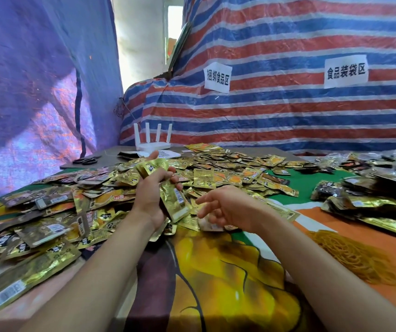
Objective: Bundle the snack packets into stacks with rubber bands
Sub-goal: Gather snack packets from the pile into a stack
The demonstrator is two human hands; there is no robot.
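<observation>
Behind the cloth-covered table (pixel 228 283), a red, white and blue striped tarpaulin (pixel 288 111) bears two white paper signs (pixel 217 77), reading 捆绑食品区 and 食品装袋区. Gold foil snack packets (pixel 216 168), too many to count, litter the table near one heap of yellow rubber bands (pixel 359 257). A white router (pixel 152 146) shows four aerials. The left hand (pixel 150 195) grips a stack of packets (pixel 176 204); the right hand (pixel 225 207) hangs loosely spread, holding nothing.

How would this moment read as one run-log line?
left hand: grips stack of gold snack packets | right hand: empty, over loose packets | rubber bands: heap at right
</observation>
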